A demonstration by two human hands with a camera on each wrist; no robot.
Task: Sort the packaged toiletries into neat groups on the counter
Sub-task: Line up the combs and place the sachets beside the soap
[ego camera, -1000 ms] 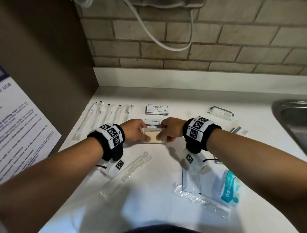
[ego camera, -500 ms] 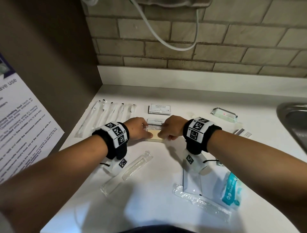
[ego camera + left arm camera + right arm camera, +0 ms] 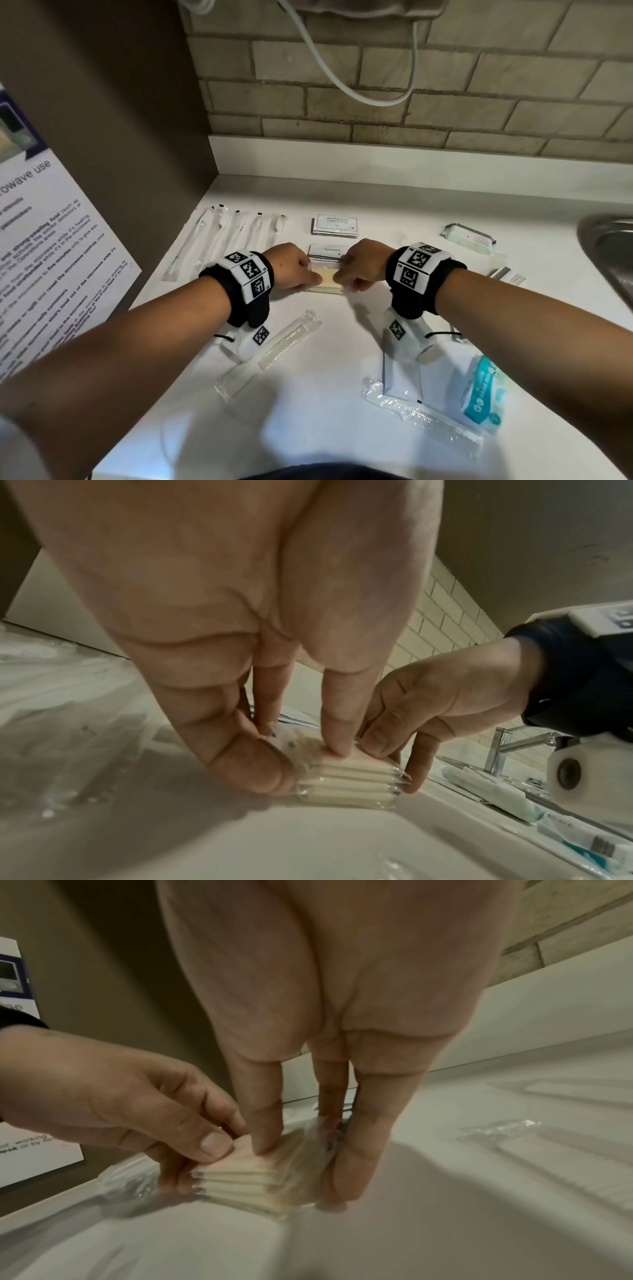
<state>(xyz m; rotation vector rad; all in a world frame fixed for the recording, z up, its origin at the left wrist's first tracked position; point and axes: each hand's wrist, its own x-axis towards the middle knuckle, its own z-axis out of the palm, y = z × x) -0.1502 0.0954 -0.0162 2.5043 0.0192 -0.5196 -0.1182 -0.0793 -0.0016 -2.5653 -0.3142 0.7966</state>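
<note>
A small stack of cream soap bars in clear wrappers point(image 3: 327, 281) point(image 3: 346, 783) point(image 3: 240, 1185) lies on the white counter point(image 3: 308, 394) at mid-depth. My left hand point(image 3: 301, 270) grips the stack's left end between thumb and fingers. At the stack's right end my right hand point(image 3: 356, 270) pinches it the same way. Both thumbs press on its top. Behind the stack lie toothpaste sachets point(image 3: 325, 251) and, further back, shampoo sachets point(image 3: 335, 226). A row of wrapped toothbrushes point(image 3: 222, 236) lies at the back left.
Two wrapped combs lie near me, one at the left point(image 3: 274, 349), one at the right point(image 3: 428, 421). A teal packet point(image 3: 483, 390) and a white sachet point(image 3: 404, 373) lie front right. A clear-wrapped item point(image 3: 469, 236) and the sink point(image 3: 609, 246) are at the right. A brown side panel with a notice point(image 3: 51, 257) bounds the left.
Both hands stay on the soap stack at the same spot; the fingers have shifted only slightly around it.
</note>
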